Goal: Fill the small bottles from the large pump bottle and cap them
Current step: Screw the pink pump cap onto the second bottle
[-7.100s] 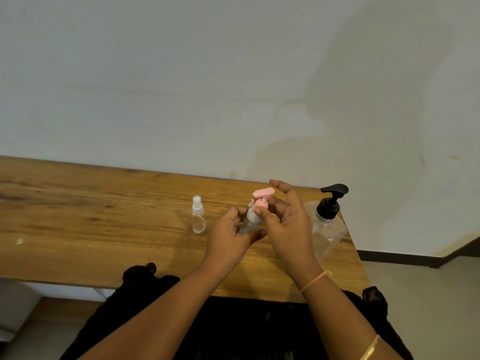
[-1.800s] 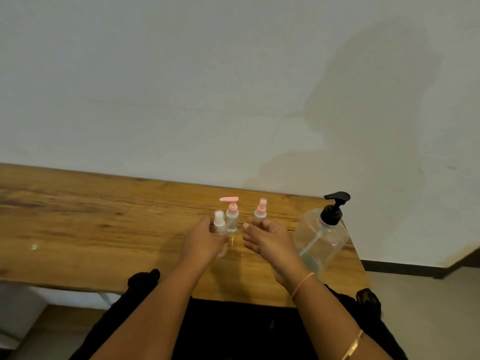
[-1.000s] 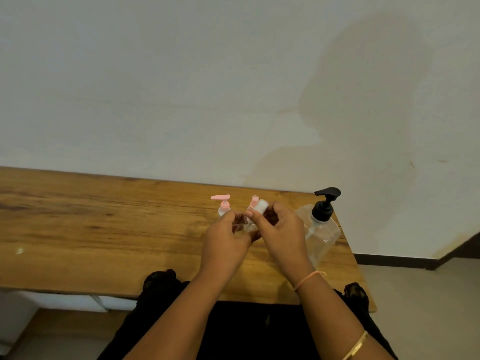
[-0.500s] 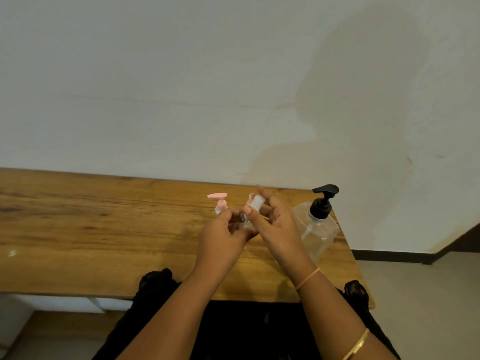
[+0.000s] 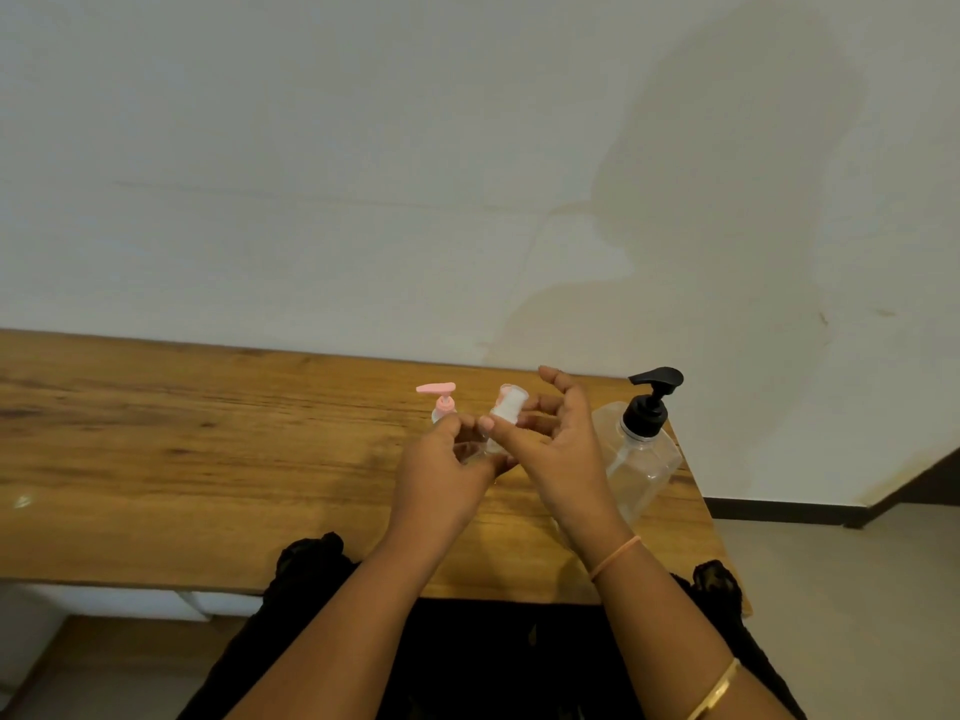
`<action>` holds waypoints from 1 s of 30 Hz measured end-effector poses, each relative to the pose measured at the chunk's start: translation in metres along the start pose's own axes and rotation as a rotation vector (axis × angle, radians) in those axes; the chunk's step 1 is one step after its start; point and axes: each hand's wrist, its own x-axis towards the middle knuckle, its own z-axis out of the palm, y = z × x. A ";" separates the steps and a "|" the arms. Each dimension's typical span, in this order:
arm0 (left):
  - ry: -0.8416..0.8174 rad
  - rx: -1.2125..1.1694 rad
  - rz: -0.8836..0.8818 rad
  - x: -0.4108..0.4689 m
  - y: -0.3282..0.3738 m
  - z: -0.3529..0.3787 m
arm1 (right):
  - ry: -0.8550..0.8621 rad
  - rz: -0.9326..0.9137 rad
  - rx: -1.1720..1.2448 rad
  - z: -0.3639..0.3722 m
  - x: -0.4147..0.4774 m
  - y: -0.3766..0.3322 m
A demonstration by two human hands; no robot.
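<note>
Since half a second ago the right hand [image 5: 550, 449] has spread its fingers and lifted its forefinger, though thumb and middle fingers still pinch the cylindrical white cap [image 5: 508, 407] of the small clear bottle [image 5: 470, 452], which the left hand [image 5: 441, 475] grips, tilted, above the grained wooden tabletop [image 5: 208, 459]. Just behind the left hand stands a pink-pump bottle [image 5: 442, 405] (upright); the large pump bottle [image 5: 641, 459], clear, square-shouldered and black-headed, stands to the right.

Clear large bottle [image 5: 641, 465] wears a black pump [image 5: 649, 402], one small bottle [image 5: 438, 415] a pink pump [image 5: 439, 390], cap [image 5: 508, 405] seemingly white.
</note>
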 end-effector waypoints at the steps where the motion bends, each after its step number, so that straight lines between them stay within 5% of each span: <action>1: -0.002 -0.003 -0.007 0.000 -0.001 0.001 | 0.026 -0.023 -0.033 0.001 0.000 0.001; 8: -0.022 -0.013 -0.036 0.002 -0.001 0.000 | -0.081 -0.010 0.175 -0.005 0.001 0.003; 14: -0.021 0.031 0.000 -0.002 0.001 0.002 | 0.056 -0.020 -0.057 0.001 0.001 0.005; 20: -0.034 -0.015 -0.044 0.001 0.001 0.001 | -0.076 -0.001 0.171 -0.004 0.002 0.005; 30: -0.030 0.029 -0.028 0.000 0.000 0.002 | -0.005 -0.048 0.036 -0.002 0.003 0.006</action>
